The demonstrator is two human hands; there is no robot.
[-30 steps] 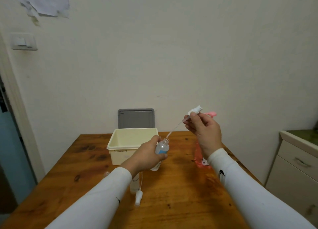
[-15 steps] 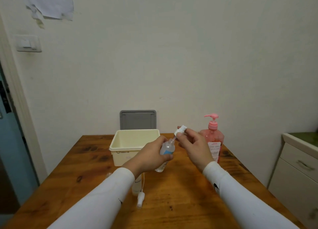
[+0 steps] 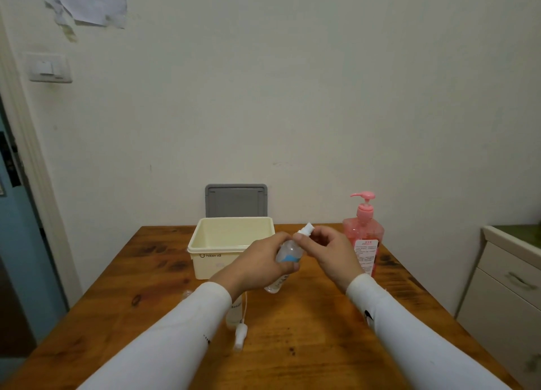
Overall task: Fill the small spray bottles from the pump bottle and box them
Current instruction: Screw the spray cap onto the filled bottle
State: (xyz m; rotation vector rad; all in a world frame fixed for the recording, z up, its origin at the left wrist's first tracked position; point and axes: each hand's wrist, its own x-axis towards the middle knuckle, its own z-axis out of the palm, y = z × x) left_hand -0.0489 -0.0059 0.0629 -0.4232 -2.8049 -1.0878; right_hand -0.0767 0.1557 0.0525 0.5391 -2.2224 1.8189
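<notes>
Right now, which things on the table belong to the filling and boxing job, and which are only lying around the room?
Job:
spray bottle, held in left hand
spray head, at right hand
second spray bottle
loose spray head
pump bottle
cream box
grey lid

Not job:
wall switch
paper
cabinet

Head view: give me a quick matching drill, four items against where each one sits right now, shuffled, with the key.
Items:
1. pump bottle
2. cream box
3. grey lid
4. loose spray head

Places:
A. leaning on the wall behind the box
B. lying on the table near the left sleeve
C. upright at the far right of the table
D. far centre of the table, open

Pairs: 1-C, 2-D, 3-A, 4-B
</notes>
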